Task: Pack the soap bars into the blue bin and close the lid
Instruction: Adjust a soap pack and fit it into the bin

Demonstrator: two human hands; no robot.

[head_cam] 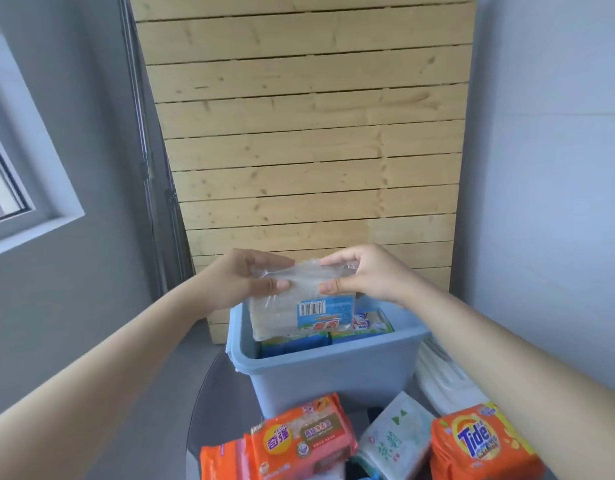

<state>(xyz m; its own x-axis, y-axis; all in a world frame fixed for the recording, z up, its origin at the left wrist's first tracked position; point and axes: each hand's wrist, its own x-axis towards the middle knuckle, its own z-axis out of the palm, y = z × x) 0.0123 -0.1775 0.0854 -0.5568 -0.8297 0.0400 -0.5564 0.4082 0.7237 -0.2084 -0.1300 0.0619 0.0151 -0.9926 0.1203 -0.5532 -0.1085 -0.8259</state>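
Note:
A clear-wrapped pack of pale soap bars (285,313) with a blue barcode label hangs upright over the open blue bin (327,372). My left hand (250,275) pinches its top left corner and my right hand (361,271) pinches its top right corner. The pack's lower end dips just inside the bin's mouth. Blue-and-green soap packs (365,327) lie inside the bin beneath it. In front of the bin lie an orange-pink soap pack (302,441), a white soap pack with green print (396,441) and an orange Tide soap pack (479,441).
The white bin lid (444,382) lies to the right of the bin, under my right forearm. A wooden slatted panel (309,133) stands behind the bin. Grey walls close in on both sides, with a window (8,174) at the left.

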